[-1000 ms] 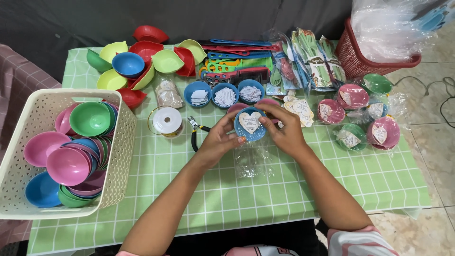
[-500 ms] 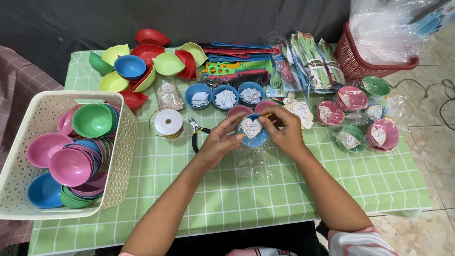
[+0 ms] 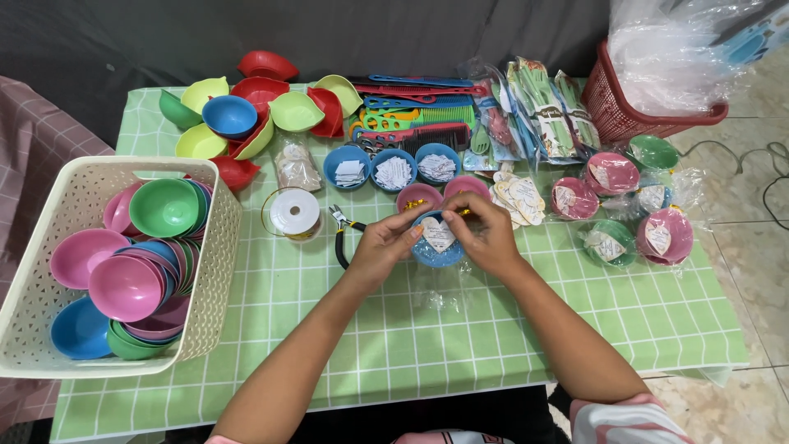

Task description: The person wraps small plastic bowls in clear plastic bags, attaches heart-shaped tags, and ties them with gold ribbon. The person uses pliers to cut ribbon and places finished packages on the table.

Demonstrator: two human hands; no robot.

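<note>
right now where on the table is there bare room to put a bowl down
Bare green checked cloth shows along the near edge, between the white basket and the forearms, and right of the right hand, below the wrapped bowls. The back half is crowded with loose bowls, combs and packets.

Stood at the counter's left edge: white basket (image 3: 215,271) of pink, green, blue bowls. Lay farther back: white ribbon spool (image 3: 294,212), combs (image 3: 415,123), red basket (image 3: 612,111).
</note>
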